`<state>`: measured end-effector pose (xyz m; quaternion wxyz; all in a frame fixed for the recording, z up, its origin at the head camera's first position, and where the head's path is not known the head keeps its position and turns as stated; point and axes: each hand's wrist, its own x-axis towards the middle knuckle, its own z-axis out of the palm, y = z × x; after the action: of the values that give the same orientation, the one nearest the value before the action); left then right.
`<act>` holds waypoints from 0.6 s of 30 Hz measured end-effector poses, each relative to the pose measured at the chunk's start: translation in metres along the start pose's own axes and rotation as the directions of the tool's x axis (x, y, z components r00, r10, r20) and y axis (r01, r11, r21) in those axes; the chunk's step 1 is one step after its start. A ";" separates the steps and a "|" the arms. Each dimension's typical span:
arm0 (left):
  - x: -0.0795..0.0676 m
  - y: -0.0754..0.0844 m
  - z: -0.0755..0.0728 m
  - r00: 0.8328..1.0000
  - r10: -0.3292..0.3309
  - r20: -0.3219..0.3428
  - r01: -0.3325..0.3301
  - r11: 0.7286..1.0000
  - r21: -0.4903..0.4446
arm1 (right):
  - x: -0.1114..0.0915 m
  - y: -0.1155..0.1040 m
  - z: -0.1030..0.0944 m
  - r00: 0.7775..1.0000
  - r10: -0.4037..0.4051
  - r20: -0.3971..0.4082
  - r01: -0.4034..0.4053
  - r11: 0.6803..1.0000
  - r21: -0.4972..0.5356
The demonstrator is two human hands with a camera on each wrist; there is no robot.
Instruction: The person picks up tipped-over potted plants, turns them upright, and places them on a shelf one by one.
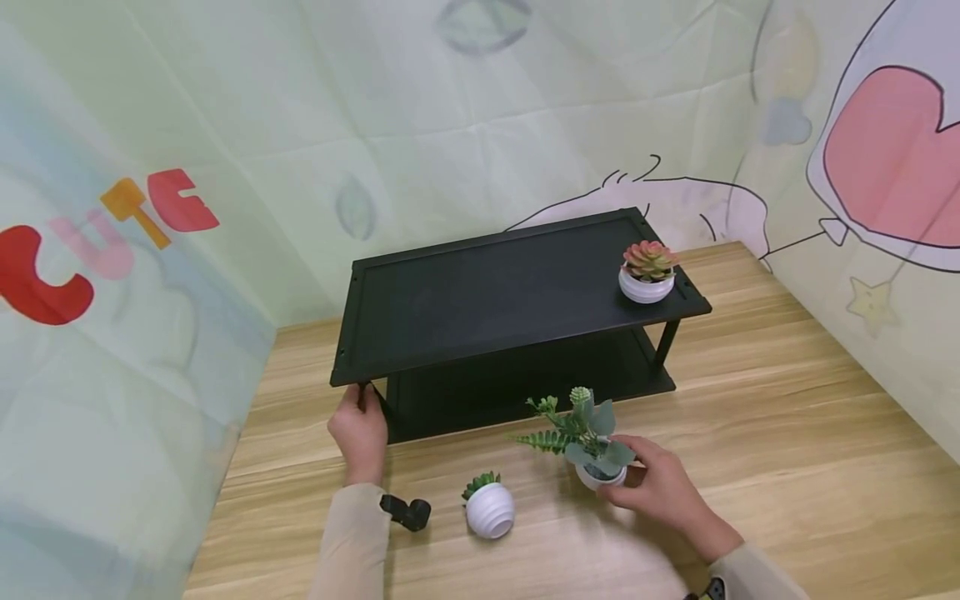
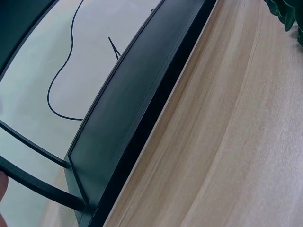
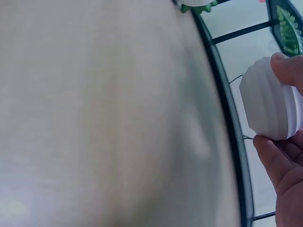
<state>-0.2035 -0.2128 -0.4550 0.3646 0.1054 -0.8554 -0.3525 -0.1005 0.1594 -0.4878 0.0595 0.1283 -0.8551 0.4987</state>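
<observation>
My left hand (image 1: pixel 361 433) grips the front left leg of a black two-tier shelf (image 1: pixel 480 292), just under the upper board. In the left wrist view only its fingertips (image 2: pixel 3 185) show, against the leg (image 2: pixel 40 187). With thumb and fingers, my right hand (image 1: pixel 660 487) holds the white ribbed pot (image 3: pixel 265 99) of a leafy green plant (image 1: pixel 588 437) in front of the shelf. Between the hands, a small green succulent in a white pot (image 1: pixel 491 510) lies tipped over, its base toward me.
On the right end of the upper board stands a pink-tipped succulent in a white pot (image 1: pixel 646 283). The shelf rests on a wood-grain table (image 1: pixel 795 467). Printed cloth (image 1: pixel 420 108) hangs behind it and along both sides.
</observation>
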 end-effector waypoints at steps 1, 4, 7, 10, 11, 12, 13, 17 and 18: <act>0.000 0.000 0.000 1.000 -0.001 0.002 0.001 1.000 -0.003 | 0.002 -0.002 -0.002 1.000 0.005 -0.005 -0.005 1.000 0.002; 0.000 -0.001 0.000 1.000 0.000 0.004 0.000 1.000 -0.004 | 0.006 -0.008 -0.006 1.000 0.000 -0.018 0.000 1.000 0.001; 0.000 -0.001 0.001 1.000 0.007 0.005 -0.007 1.000 -0.002 | 0.010 -0.014 -0.011 1.000 -0.009 -0.029 0.009 1.000 -0.010; 0.000 -0.002 0.001 1.000 0.017 0.001 -0.017 1.000 0.002 | 0.014 -0.021 -0.015 0.999 -0.023 -0.038 0.022 0.999 -0.025; 0.000 -0.002 0.001 1.000 0.019 -0.001 -0.019 1.000 0.002 | 0.016 -0.023 -0.017 0.999 -0.030 -0.040 0.029 0.999 -0.031; 0.000 -0.002 0.001 1.000 0.020 -0.003 -0.020 1.000 0.003 | 0.018 -0.026 -0.018 0.998 -0.043 -0.044 0.042 0.999 -0.034; 0.000 -0.002 0.001 1.000 0.021 -0.005 -0.021 1.000 0.004 | 0.019 -0.028 -0.020 0.998 -0.053 -0.047 0.051 0.998 -0.040; 0.000 -0.001 0.001 1.000 0.016 -0.008 -0.016 1.000 0.003 | 0.027 -0.038 -0.026 0.995 -0.083 -0.049 0.081 0.996 -0.039; 0.000 -0.001 0.001 1.000 0.013 -0.005 -0.013 1.000 0.004 | 0.029 -0.041 -0.027 0.995 -0.089 -0.045 0.087 0.995 -0.038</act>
<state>-0.2041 -0.2135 -0.4563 0.3689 0.1017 -0.8558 -0.3480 -0.1174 0.1591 -0.4333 0.1038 0.1531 -0.8560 0.4828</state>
